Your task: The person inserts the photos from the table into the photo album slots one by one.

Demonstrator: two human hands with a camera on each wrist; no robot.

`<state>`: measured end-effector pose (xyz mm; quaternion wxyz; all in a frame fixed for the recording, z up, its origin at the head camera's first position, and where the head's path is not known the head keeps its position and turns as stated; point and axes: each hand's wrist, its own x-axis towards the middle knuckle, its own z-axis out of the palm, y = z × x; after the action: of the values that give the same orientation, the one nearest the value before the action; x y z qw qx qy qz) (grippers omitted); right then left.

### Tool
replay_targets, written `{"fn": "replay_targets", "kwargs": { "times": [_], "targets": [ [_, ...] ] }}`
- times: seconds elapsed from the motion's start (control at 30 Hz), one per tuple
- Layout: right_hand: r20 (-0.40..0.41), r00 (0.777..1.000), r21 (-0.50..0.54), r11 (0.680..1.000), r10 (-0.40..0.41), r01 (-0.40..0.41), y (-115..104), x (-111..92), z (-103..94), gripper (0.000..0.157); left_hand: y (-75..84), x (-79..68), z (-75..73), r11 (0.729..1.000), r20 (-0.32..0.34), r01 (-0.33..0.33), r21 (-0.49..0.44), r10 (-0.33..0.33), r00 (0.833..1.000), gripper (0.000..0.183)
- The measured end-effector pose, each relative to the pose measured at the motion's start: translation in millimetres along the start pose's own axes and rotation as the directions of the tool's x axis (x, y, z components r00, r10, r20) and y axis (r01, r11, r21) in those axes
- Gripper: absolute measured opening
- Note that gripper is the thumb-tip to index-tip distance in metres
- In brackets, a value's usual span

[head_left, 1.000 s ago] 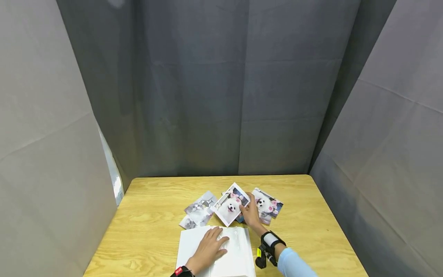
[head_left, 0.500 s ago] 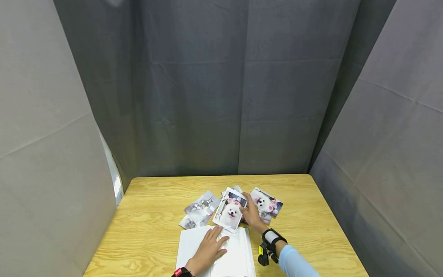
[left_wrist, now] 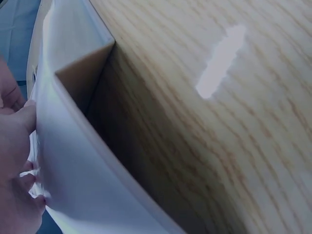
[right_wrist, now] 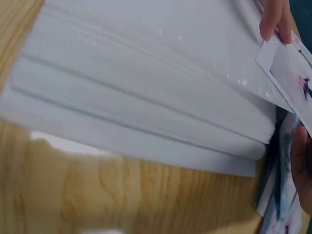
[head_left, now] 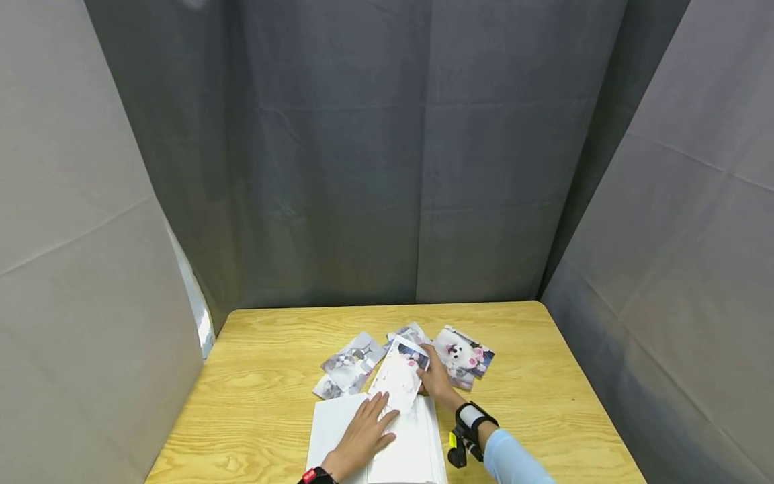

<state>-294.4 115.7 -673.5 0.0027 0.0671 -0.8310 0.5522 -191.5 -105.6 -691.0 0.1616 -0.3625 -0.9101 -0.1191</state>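
A white photo album (head_left: 406,449) lies open at the table's front, its clear-sleeved pages stacked in the right wrist view. My left hand (head_left: 363,431) rests on it with fingers spread, fingertips beside the near edge of a photo print (head_left: 396,375). My right hand (head_left: 437,383) pinches that print by its right edge. Glare whitens most of the picture; pink flowers and a dark corner show. In the right wrist view, left fingertips (right_wrist: 277,22) touch near the print's corner at the page edge. Whether the corner is inside a sleeve, I cannot tell.
Loose photo prints lie behind the album: grey ones (head_left: 353,363) at left, others (head_left: 412,333) behind the held print, and a white-dog print (head_left: 462,351) at right. The wooden table (head_left: 242,396) is enclosed by grey curtains (head_left: 338,168).
My right hand has brought the print down toward the album and turned it more upright, its near edge now at the left fingertips. The left hand has stayed on the page.
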Motion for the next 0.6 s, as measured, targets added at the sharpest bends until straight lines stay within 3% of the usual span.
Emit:
{"fn": "replay_targets", "kwargs": {
  "times": [0.17,0.33,0.43,0.6],
  "targets": [
    [0.054,0.985,-0.164,0.972,-0.163,0.170,-7,11,-9.0,0.060,-1.8,0.9,3.3,0.999,-0.039,-0.006,-0.032,0.005,0.999,0.042],
    [0.180,0.950,-0.217,0.932,-0.253,0.290,-10,17,-13.7,0.059,-1.6,-1.1,6.6,0.999,-0.068,-0.008,-0.041,0.005,0.998,0.040],
    [0.205,0.935,-0.220,0.917,-0.290,0.333,-16,20,-14.5,0.056,0.6,-2.9,5.6,0.999,-0.068,-0.010,-0.038,0.007,0.998,0.037],
    [0.192,0.940,-0.186,0.930,-0.283,0.318,-25,21,-13.9,0.051,10.7,-9.8,-0.4,0.998,-0.066,-0.045,-0.047,0.042,0.997,0.036]
  ]
}}
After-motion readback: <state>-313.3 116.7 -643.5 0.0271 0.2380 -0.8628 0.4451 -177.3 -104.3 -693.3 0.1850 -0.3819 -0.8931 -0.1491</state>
